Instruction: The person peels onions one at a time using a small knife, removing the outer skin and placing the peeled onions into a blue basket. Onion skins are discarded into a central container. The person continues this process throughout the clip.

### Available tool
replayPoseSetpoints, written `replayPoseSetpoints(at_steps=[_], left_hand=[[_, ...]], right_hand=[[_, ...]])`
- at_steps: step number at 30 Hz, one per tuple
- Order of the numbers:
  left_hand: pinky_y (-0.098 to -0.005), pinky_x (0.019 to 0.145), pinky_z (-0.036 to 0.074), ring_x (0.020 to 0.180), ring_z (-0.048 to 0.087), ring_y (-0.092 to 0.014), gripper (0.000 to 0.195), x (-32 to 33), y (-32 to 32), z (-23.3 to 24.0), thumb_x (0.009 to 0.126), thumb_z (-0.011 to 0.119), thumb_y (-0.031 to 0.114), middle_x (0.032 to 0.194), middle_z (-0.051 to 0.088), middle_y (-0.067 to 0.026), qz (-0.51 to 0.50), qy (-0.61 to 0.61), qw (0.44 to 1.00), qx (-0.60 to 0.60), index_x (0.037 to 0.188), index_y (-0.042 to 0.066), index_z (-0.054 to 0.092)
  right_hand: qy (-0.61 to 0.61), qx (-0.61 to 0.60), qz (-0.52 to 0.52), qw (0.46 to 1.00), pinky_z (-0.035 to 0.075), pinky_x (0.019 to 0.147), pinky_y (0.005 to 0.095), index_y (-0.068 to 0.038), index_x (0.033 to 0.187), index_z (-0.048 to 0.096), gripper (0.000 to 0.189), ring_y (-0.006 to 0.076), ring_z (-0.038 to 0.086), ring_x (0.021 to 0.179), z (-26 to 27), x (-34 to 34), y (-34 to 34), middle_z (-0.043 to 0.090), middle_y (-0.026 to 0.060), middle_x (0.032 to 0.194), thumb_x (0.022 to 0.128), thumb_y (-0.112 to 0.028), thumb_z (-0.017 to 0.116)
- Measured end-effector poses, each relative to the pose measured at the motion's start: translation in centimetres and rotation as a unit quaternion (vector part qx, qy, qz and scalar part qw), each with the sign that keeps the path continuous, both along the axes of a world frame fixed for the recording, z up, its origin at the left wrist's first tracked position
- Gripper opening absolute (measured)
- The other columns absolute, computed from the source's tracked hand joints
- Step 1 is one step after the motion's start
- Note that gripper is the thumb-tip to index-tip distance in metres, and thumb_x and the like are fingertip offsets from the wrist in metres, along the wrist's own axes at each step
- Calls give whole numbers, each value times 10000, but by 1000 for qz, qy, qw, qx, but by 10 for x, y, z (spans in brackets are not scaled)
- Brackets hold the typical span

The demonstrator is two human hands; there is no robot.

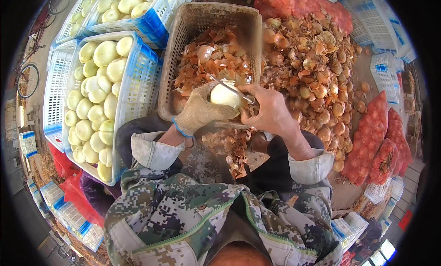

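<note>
My left hand point(201, 109), in a beige knitted glove with a blue cuff edge, grips a peeled white onion point(225, 96) from its left and lower side. Bare fingers of my right hand point(267, 109) pinch a small knife point(231, 87), whose thin blade lies slanted across the top of the onion. Both hands are above the near end of a dirty plastic crate point(166, 68). Loose brown onion skins point(213, 61) fill much of that crate. My right palm hides most of the knife's handle.
To the left, a white-and-blue crate point(136, 80) holds peeled onions point(91, 111); more such crates point(148, 28) stand behind it. A heap of unpeeled onions point(320, 83) spreads on the right. Red mesh sacks point(365, 142) of onions lie farther right, and another sack point(296, 4) lies behind.
</note>
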State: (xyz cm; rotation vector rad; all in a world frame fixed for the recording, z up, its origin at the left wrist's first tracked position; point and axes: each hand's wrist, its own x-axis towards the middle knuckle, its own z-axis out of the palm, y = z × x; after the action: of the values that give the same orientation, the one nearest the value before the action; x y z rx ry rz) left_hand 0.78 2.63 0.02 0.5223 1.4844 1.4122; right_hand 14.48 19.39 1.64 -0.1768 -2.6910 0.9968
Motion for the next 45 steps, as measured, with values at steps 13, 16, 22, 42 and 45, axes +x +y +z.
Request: replayPoseSetpoints(at_steps=[13, 16, 22, 42, 45], left_hand=[[-280, 844, 534, 952, 636, -113, 709, 3, 1, -15, 651, 876, 194, 1083, 685, -71, 39, 91, 995, 4, 1268, -2, 587], [-305, 907, 518, 1020, 623, -137, 789, 2, 2, -8, 629, 899, 161, 1163, 664, -78, 37, 82, 996, -11, 1317, -11, 555], [-319, 942, 512, 1080, 624, -181, 924, -7, -6, -12, 607, 898, 194, 1233, 633, -105, 25, -12, 996, 81, 1393, -31, 467], [-347, 906, 550, 1067, 648, -209, 705, -5, -7, 1, 733, 803, 191, 1196, 650, -118, 165, -197, 949, 180, 1340, -18, 509], [-348, 905, 551, 1076, 643, -202, 716, -5, -7, -1, 723, 810, 158, 1198, 651, -114, 148, -172, 966, 125, 1345, -20, 504]], right_hand=[[12, -9, -92, 996, 504, 569, 407, -42, 981, 597, 276, 321, 641, 627, -17, -5, -15, 627, 130, 698, 737, -123, 698], [5, -42, -134, 990, 468, 534, 358, -43, 872, 582, 170, 244, 582, 549, -17, -4, -14, 583, 108, 635, 740, -90, 677], [-99, -429, -198, 876, 362, 509, 207, -41, 826, 601, 48, 17, 476, 591, 0, -5, 3, 560, -74, 681, 794, -56, 633], [-97, -196, -183, 958, 506, 921, 352, -17, 1307, 571, 606, 189, 653, 1031, 12, -12, 8, 713, 85, 1066, 814, -295, 787], [-40, -190, -120, 974, 528, 776, 325, -27, 1250, 615, 571, 184, 685, 879, 19, -11, -3, 715, 114, 1018, 781, -310, 778]])
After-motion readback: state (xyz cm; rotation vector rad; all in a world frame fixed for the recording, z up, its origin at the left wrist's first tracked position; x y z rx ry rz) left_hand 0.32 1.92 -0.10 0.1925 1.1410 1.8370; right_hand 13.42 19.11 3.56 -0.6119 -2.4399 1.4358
